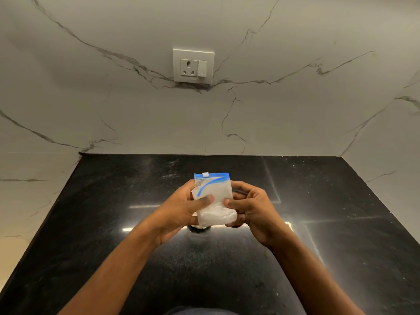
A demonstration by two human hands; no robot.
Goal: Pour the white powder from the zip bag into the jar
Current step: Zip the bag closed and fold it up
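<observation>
A small clear zip bag (214, 196) with a blue zip strip and a white slider along its top holds white powder. I hold it upright above the black countertop (102, 212). My left hand (181, 210) grips its left side with the thumb across the front. My right hand (250, 208) grips its right side, thumb on the front edge. The slider sits left of the strip's middle. Just below the bag, between my hands, a small part of something shows (200, 228); I cannot tell whether it is the jar.
A marble wall stands behind the countertop, with a white socket and switch plate (193, 65) high on it. Marble walls also close in the left and right sides. The countertop's near edge lies at the bottom of the view.
</observation>
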